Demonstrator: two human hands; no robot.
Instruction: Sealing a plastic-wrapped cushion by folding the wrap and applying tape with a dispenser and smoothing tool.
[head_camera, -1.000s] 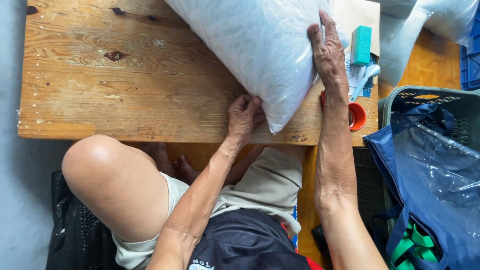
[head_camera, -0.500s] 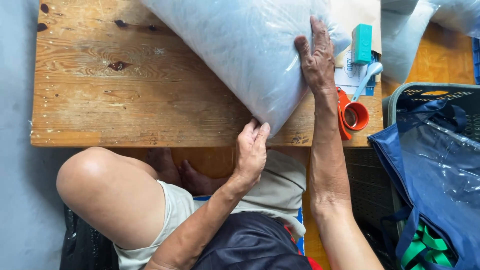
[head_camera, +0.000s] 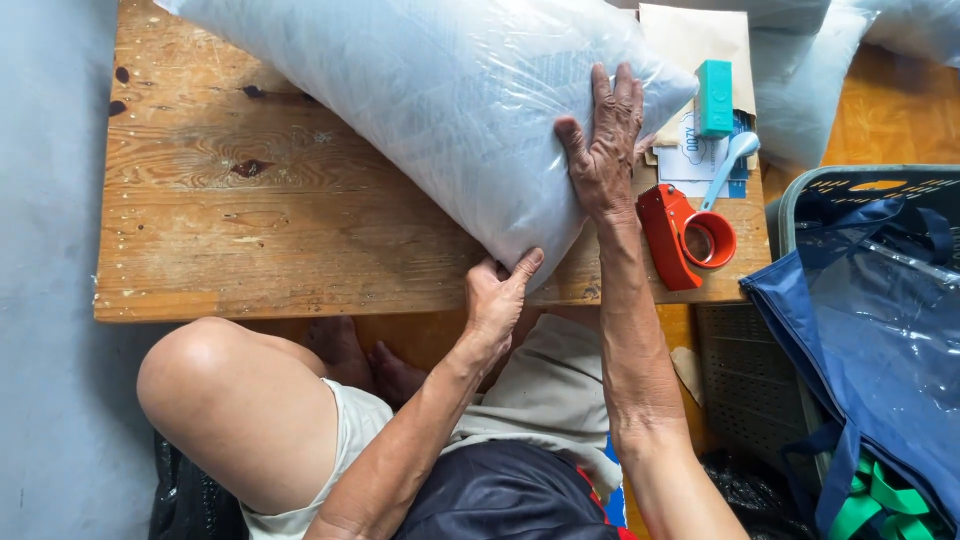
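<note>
A large white pillow wrapped in clear plastic lies slanted across a low wooden table. My left hand pinches the pillow's near corner at the table's front edge, thumb up against the plastic. My right hand lies flat on the pillow's right end, fingers spread and pressing down. A red tape dispenser sits just right of my right wrist.
Behind the dispenser lie a teal box, a pale blue handled tool, papers and a brown envelope. More plastic-wrapped pillows lie at the back right. A blue bag in a crate stands at right. My bent knee is below the table.
The pillow has slid left and toward me across the table. My left hand stays at its near corner and my right hand keeps pressing its right end.
</note>
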